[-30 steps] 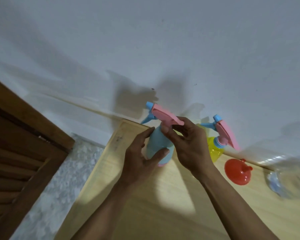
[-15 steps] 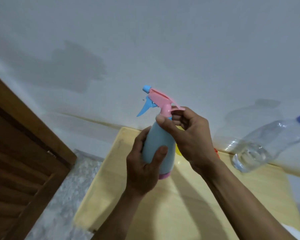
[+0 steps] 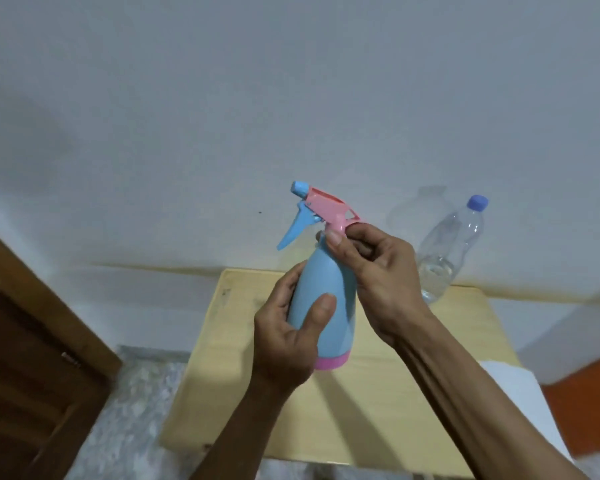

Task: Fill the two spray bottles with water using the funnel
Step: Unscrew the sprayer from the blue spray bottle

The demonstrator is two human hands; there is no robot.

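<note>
A room in what appears to be a home: a small pale wooden table (image 3: 388, 410) against a plain white wall (image 3: 291, 98), a louvred wooden door (image 3: 25, 358) and speckled stone floor (image 3: 129, 410) alongside.

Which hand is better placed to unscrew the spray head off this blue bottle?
Right. The right hand already pinches the neck under the pink spray head, while the left hand grips the blue bottle by its body, steadying it above the table.
</note>
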